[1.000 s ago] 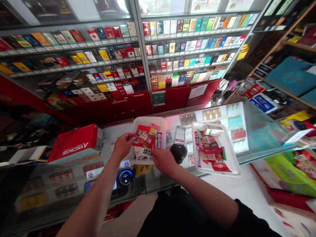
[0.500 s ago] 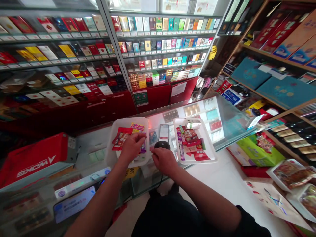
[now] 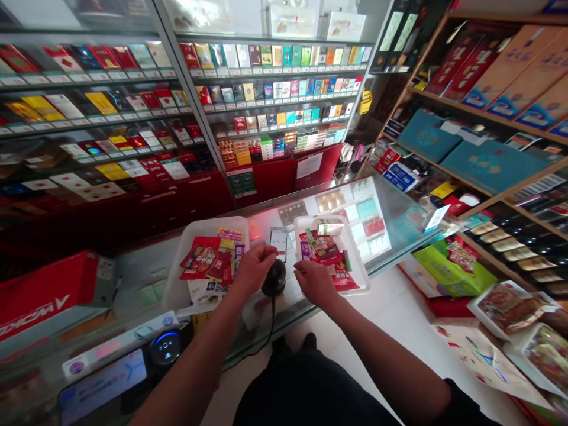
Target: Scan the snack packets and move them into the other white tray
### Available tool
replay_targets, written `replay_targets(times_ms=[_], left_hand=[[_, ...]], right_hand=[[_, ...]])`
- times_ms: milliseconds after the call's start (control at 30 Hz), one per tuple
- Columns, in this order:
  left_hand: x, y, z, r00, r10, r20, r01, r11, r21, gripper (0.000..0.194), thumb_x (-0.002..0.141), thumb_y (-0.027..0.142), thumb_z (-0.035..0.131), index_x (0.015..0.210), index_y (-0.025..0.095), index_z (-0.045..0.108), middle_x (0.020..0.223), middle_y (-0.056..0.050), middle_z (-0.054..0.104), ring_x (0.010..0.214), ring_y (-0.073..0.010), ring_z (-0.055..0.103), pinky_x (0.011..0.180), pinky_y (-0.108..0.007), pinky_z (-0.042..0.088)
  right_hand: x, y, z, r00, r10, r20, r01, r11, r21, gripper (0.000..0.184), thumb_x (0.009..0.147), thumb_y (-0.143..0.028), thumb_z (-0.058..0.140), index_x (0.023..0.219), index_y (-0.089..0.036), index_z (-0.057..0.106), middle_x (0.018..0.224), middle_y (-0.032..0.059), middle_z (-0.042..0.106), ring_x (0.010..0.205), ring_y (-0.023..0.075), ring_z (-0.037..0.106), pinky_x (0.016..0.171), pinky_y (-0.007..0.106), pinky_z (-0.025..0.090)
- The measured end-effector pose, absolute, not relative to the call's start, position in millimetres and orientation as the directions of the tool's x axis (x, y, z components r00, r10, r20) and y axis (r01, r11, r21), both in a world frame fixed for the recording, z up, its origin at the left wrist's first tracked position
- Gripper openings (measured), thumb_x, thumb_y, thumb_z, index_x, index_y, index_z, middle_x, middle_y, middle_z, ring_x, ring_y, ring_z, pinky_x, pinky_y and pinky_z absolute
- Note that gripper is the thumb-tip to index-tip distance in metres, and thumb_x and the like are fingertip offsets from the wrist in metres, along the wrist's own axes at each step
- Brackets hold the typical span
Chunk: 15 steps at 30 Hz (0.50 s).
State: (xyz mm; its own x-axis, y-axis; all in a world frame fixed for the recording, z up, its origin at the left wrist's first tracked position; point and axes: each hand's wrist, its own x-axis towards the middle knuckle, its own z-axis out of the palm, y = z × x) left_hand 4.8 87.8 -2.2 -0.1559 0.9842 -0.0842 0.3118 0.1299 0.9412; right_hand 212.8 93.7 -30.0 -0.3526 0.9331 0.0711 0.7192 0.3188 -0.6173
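Note:
My left hand (image 3: 255, 271) is closed in a pinch at the upper left of a black round-headed corded device (image 3: 274, 279) on the glass counter. Anything between its fingers is too small to make out. My right hand (image 3: 316, 282) has its fingers curled together by the left side of the right white tray (image 3: 362, 275); what it may hold is hidden. Red and purple snack packets (image 3: 326, 248) lie in that tray. Left of my left hand stands another white tray (image 3: 175, 287) with red snack packets (image 3: 206, 258). A phone with a lit screen (image 3: 278, 241) lies beyond the device.
A red box (image 3: 48, 296) sits at the counter's left end, near a tilted display screen (image 3: 104, 384). Shelves of cigarette packs (image 3: 279, 56) line the back wall. Boxes and bottles fill a wooden shelf (image 3: 501, 201) at right. A black cable (image 3: 271, 325) hangs over the counter edge.
My left hand has moved right, from over the left tray to the black device. My right hand has shifted right, away from the device towards the right tray. The view has turned slightly.

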Motion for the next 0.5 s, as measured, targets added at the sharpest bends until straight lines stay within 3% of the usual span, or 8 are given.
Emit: replay_targets(times_ms=[167, 300, 500], left_hand=[[22.6, 121.6, -8.0, 0.031, 0.997, -0.068, 0.280, 0.056, 0.958, 0.020, 0.081, 0.033, 0.067, 0.096, 0.020, 0.070, 0.094, -0.006, 0.076, 0.089, -0.0226, 0.071, 0.085, -0.036, 0.054], [43.0, 151.3, -15.1, 0.146, 0.987, -0.070, 0.193, 0.041, 0.980, 0.021, 0.076, 0.024, 0.070, 0.096, 0.018, 0.068, 0.101, -0.011, 0.076, 0.097, -0.0231, 0.071, 0.091, -0.038, 0.053], [76.6, 197.1, -26.9, 0.162, 0.957, -0.240, 0.103, 0.225, 0.969, 0.028, 0.072, 0.021, 0.073, 0.098, 0.015, 0.066, 0.104, -0.013, 0.075, 0.095, -0.0235, 0.070, 0.086, -0.035, 0.053]], right_hand=[[238.8, 117.0, -34.2, -0.159, 0.985, 0.067, 0.758, 0.165, -0.631, 0.020, 0.091, -0.025, 0.059, 0.104, -0.021, 0.074, 0.096, 0.0056, 0.078, 0.089, 0.0202, 0.072, 0.083, 0.030, 0.050], [259.3, 141.1, -39.2, 0.010, 0.997, 0.080, 0.795, 0.041, -0.606, 0.027, 0.088, -0.029, 0.063, 0.112, -0.019, 0.072, 0.107, 0.0074, 0.076, 0.095, 0.0212, 0.071, 0.088, 0.032, 0.050], [277.8, 186.7, -45.5, 0.175, 0.984, -0.027, 0.796, -0.157, -0.585, 0.051, 0.084, -0.030, 0.064, 0.133, -0.014, 0.062, 0.114, 0.0126, 0.074, 0.098, 0.0236, 0.070, 0.089, 0.034, 0.051]])
